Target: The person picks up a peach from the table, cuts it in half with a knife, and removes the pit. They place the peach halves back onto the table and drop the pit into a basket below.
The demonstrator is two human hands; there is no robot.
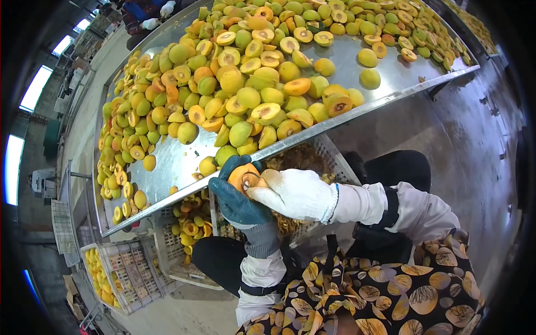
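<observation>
A cut peach half [238,175] sits in my left hand [237,196], which wears a dark teal coated glove, its fingers curled round the fruit. My right hand [298,192], in a white knit glove, presses against the cut face and closes on a small curved metal pitting tool [244,180]. The tool's loop shows at the fruit's middle, while its handle is hidden in the fingers. Both hands are just in front of the metal table's near edge [268,149]. Heaped behind them on the table are many yellow-green peach halves [266,113], several with stones showing.
Below the table edge stands a plastic crate [335,159] with brown stones or scraps. Another crate [167,237] holds yellow halves, and a third crate [134,273] is at lower left. Across the table, another person's gloved hand [151,23] is visible. My knees flank the crates.
</observation>
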